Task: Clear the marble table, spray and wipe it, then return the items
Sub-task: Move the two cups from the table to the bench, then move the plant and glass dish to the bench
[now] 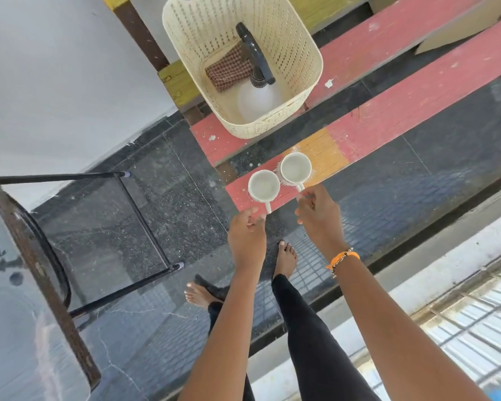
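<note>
Two empty white cups stand side by side on the front plank of a red and orange wooden bench (pixel 417 111). My left hand (pixel 247 233) pinches the handle of the left cup (pixel 263 186). My right hand (pixel 317 212) has its fingertips on the handle of the right cup (pixel 295 168). Both cups rest on the plank. A cream plastic basket (pixel 301 91) on the back plank holds a white spray bottle (pixel 258 101) with a black head and a folded checked cloth (pixel 227 69). The marble table (pixel 9 328) shows at the far left, glossy with a few dark wet spots.
The table's black metal frame (pixel 145 224) stands on the dark stone floor between table and bench. My bare feet are below the bench. A white wall is at the upper left. A ledge and a barred grille (pixel 475 311) run along the right.
</note>
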{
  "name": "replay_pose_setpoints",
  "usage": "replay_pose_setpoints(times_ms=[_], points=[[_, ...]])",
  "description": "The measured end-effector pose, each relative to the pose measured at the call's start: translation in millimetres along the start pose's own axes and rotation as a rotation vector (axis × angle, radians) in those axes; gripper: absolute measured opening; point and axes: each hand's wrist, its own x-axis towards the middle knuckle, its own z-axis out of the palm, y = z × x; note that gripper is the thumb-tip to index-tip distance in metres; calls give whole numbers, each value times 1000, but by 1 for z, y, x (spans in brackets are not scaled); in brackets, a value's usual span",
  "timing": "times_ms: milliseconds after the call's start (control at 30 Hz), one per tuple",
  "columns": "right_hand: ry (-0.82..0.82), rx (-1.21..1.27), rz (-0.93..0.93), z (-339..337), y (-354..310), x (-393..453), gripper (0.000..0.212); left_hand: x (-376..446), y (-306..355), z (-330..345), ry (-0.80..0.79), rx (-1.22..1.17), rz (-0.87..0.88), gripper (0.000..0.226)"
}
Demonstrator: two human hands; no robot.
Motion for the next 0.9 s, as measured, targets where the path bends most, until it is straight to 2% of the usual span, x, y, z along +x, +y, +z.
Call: replay_pose_setpoints(times_ms=[167, 267, 433, 700, 800, 900], points=[[-60, 139, -155, 11, -68, -40, 8, -32, 32, -60, 76, -265, -61, 21], [-106, 225, -269, 26, -117, -64, 7, -48, 49, -108, 128, -388, -26, 22], [-295, 256, -465, 71, -210, -121, 13, -69, 59, -219, 302, -568, 97, 26], [-486, 256, -569, 178, -320, -201, 13, -64, 25, -373, 552, -760, 165, 20], [-543, 245, -589, 229, -351, -222, 9, -45, 3, -426, 629, -794, 131, 17], [-560, 201, -606, 271, -373, -229, 18, -20, -14, -468, 688, -845, 74, 19]])
